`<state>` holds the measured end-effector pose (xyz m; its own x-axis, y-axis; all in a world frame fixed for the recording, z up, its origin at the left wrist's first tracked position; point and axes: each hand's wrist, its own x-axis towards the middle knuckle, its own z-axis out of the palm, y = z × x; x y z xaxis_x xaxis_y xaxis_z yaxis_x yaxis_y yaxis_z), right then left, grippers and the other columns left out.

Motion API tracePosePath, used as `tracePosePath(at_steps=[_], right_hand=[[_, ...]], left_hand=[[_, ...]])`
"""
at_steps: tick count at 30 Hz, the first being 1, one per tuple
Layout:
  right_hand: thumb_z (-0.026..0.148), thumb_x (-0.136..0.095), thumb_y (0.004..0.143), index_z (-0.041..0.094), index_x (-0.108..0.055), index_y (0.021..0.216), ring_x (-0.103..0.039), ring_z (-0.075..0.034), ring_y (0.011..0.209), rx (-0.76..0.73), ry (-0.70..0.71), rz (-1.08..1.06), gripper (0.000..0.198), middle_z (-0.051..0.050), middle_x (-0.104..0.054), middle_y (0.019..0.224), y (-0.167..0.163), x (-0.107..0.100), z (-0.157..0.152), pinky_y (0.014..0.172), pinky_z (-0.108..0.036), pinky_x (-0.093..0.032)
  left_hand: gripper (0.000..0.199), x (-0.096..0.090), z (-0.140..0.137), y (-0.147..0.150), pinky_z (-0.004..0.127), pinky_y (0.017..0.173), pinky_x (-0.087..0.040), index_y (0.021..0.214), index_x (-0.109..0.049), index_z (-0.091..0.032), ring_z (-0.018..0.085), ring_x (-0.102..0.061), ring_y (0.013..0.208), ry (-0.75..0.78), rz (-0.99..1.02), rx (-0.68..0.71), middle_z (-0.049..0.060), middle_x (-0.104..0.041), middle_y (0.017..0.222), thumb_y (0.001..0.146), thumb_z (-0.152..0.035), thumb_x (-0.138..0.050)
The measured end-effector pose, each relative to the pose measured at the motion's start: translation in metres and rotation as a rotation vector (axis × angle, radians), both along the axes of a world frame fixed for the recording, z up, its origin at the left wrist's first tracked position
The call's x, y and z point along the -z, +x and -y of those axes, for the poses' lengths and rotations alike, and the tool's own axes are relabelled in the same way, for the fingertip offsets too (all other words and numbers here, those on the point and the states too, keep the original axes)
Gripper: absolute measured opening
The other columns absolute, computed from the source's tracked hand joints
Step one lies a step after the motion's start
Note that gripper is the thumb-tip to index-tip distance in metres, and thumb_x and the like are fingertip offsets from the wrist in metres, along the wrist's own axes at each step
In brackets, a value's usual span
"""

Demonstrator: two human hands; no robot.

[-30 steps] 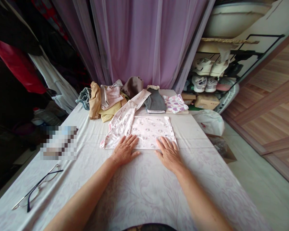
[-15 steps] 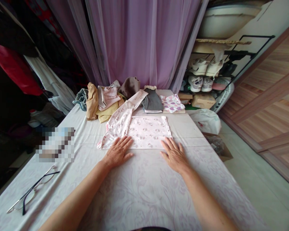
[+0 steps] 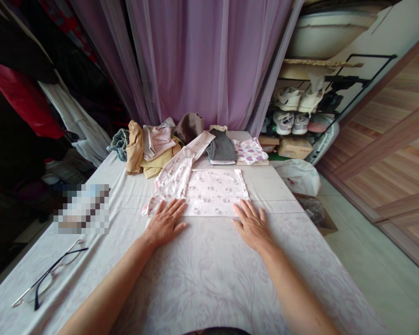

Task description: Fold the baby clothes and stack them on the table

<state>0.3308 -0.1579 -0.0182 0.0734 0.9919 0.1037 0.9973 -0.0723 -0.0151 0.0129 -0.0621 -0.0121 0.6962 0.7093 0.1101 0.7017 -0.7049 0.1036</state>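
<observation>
Clearly, from the head camera, both hands lie palm down and spread at the near edge of a pale pink printed garment (image 3: 214,186), which rests flat on the middle of the cloth-covered worktop (image 3: 209,274). The left hand (image 3: 165,224) has its fingers over the garment's near left part, thumb pointing inward; its grip is released, nothing held. The right hand (image 3: 253,227) has its fingertips over the near right corner, and its grip is likewise slack, with the fingers apart.

On the garment's left side, a long sleeve-like strip slants away toward the back, its end reaching a folded dark grey garment (image 3: 221,149). Just right of that lies a folded cloth with purple hearts (image 3: 249,150). At the back left sits a loose heap: a blue denim piece (image 3: 119,144), a tan garment (image 3: 134,149), a yellow cloth (image 3: 155,168) and a brown cloth (image 3: 190,126). Eyeglasses (image 3: 43,280) lie near the left edge, below a pixelated item (image 3: 83,209) too obscured to identify. Behind the worktop hangs a purple curtain (image 3: 192,60).
</observation>
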Motion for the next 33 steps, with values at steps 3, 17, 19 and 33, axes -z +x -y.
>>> tracePosePath(at_steps=[3, 17, 19, 33], right_hand=[[0.038, -0.038, 0.098, 0.025, -0.046, 0.145, -0.026, -0.027, 0.146, -0.035, 0.060, -0.002, 0.049, -0.009, -0.036, 0.157, -0.015, -0.003, -0.001, 0.115, -0.058, -0.015], [0.037, -0.038, 0.098, 0.029, -0.047, 0.144, -0.031, -0.025, 0.143, -0.159, 0.024, -0.089, 0.048, -0.006, -0.040, 0.155, -0.031, -0.005, -0.002, 0.116, -0.053, -0.021], [0.037, -0.038, 0.098, 0.029, -0.047, 0.144, -0.033, -0.025, 0.143, -0.147, 0.019, -0.084, 0.047, -0.006, -0.041, 0.155, -0.030, -0.006, -0.001, 0.116, -0.052, -0.022], [0.036, -0.041, 0.097, 0.028, -0.049, 0.143, -0.035, -0.026, 0.141, -0.147, 0.049, -0.075, 0.048, -0.007, -0.043, 0.153, -0.028, -0.006, 0.000, 0.115, -0.051, -0.025]], left_hand=[[0.066, 0.000, 0.000, 0.001, 0.055, 0.120, -0.014, 0.152, -0.034, -0.026, 0.026, -0.031, 0.146, -0.003, -0.003, -0.006, 0.008, -0.037, 0.156, 0.097, -0.062, -0.032], [0.065, 0.004, 0.000, 0.001, 0.058, 0.120, -0.014, 0.151, -0.036, -0.029, 0.029, -0.036, 0.143, 0.049, 0.032, -0.018, 0.007, -0.042, 0.154, 0.095, -0.062, -0.037], [0.065, 0.004, 0.000, 0.001, 0.060, 0.119, -0.013, 0.151, -0.036, -0.029, 0.030, -0.036, 0.143, 0.041, 0.030, -0.025, 0.007, -0.042, 0.154, 0.095, -0.062, -0.037], [0.063, 0.003, 0.001, 0.002, 0.068, 0.116, -0.006, 0.151, -0.035, -0.034, 0.032, -0.035, 0.143, 0.004, 0.031, -0.049, 0.006, -0.041, 0.154, 0.094, -0.062, -0.039]])
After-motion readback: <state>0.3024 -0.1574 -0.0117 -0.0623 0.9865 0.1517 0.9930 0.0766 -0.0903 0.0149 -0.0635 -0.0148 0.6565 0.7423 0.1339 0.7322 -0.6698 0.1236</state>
